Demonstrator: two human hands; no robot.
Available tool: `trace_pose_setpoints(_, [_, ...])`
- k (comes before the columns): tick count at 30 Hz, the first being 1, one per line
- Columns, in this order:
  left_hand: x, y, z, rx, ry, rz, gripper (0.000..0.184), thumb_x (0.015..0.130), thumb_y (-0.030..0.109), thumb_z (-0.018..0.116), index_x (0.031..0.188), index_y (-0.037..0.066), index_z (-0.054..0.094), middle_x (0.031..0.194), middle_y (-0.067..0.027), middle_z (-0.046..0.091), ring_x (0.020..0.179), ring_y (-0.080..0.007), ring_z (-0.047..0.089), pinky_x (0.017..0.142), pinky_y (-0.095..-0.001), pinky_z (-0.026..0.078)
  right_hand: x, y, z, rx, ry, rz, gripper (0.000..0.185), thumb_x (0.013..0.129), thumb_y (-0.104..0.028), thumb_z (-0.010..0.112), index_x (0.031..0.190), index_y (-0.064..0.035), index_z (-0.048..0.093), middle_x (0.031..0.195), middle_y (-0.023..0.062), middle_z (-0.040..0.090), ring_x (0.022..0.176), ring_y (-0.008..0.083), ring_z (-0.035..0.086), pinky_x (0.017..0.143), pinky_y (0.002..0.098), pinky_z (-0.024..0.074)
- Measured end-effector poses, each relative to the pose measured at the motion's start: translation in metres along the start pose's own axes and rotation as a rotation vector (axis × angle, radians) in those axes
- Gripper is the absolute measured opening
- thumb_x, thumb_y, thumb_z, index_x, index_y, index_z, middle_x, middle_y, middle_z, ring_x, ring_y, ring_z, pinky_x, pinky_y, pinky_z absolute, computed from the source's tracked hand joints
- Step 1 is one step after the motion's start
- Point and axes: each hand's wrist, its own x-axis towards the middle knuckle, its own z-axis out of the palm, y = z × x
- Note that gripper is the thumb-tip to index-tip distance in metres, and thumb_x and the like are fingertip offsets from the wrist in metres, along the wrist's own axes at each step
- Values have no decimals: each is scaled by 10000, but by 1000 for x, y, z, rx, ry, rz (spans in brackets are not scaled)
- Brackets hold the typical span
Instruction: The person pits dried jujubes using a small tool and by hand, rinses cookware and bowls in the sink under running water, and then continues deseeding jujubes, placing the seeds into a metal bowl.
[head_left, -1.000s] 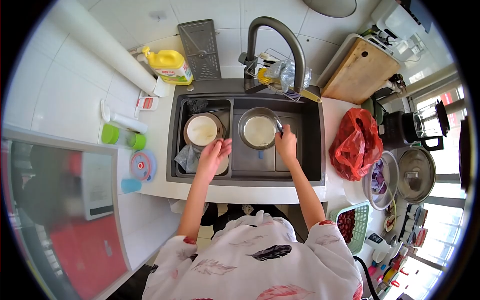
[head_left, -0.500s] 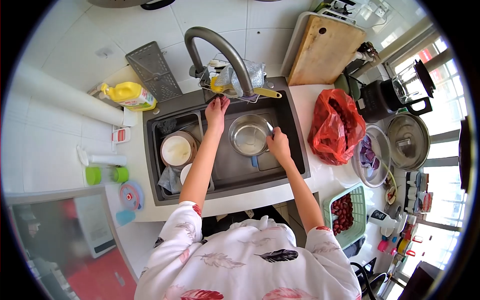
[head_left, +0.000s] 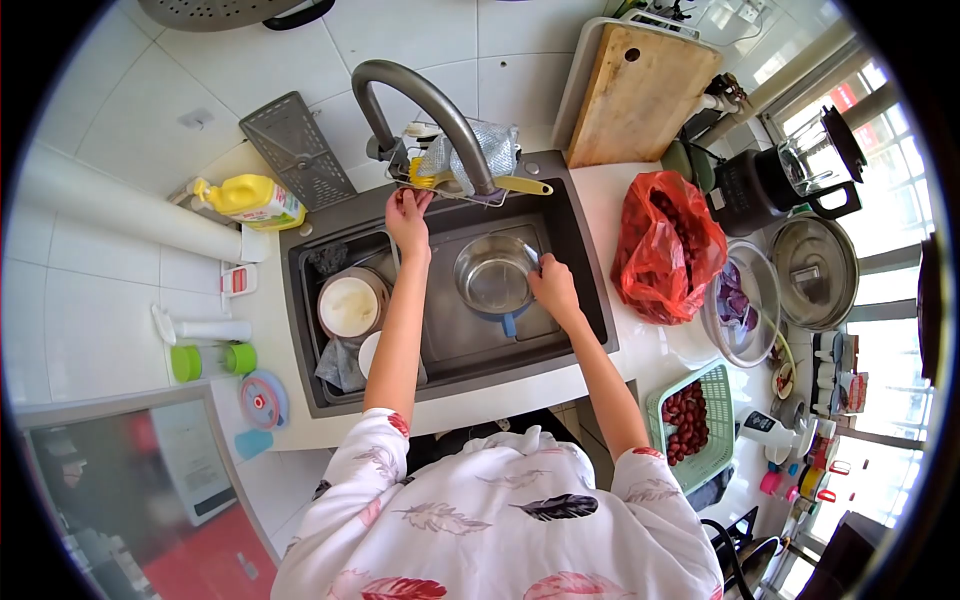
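My right hand grips the right rim of a round stainless steel bowl, held over the right basin of the dark sink. A blue tab and band show along the bowl's near underside. My left hand reaches to the back of the sink, its fingers curled at the left end of a wire caddy, below the grey faucet. What those fingers hold, if anything, is hidden. A brush with a yellow handle rests in the caddy. Stacked bowls and a grey cloth sit in the left basin.
Right of the sink lie a red plastic bag, a clear bowl with purple pieces and a green basket of red dates. A cutting board leans behind. A yellow detergent bottle stands at left.
The bowl has tilted, so more of its inner wall and blue underside shows. My left hand has moved slightly left, its fingers more curled. The whole view has shifted a little.
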Motion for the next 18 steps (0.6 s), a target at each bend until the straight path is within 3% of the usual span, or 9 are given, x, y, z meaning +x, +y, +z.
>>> trace_pose_setpoints(3, [7,7,0,206,-163,-70,180,915,100,408,946,-65,470,877,-101,541,790,-171,581,787,-318,508,1,4,9,-6,-4,13,208,719,-112,542,837,60,535,750,276,579,749,422,569,691,453,465])
trace_pose_setpoints(7, [12,14,-4,272,-204,-161,191,912,99,416,980,-70,474,907,-112,541,801,-187,594,780,-315,510,-1,0,13,-20,14,45,238,719,-121,533,871,60,556,762,273,581,761,417,570,695,444,465])
trace_pose_setpoints(14, [7,21,-20,145,-237,-318,193,905,110,452,986,-63,484,912,-93,545,843,-165,571,819,-315,502,3,-8,9,-22,29,23,184,740,-119,529,801,53,547,758,275,584,764,419,573,695,455,472])
trace_pose_setpoints(18, [6,18,-31,127,-301,-309,183,904,119,461,971,-47,497,927,-99,561,848,-155,566,835,-310,494,5,-7,7,-43,25,35,196,736,-129,535,795,58,554,763,273,585,769,418,574,698,453,473])
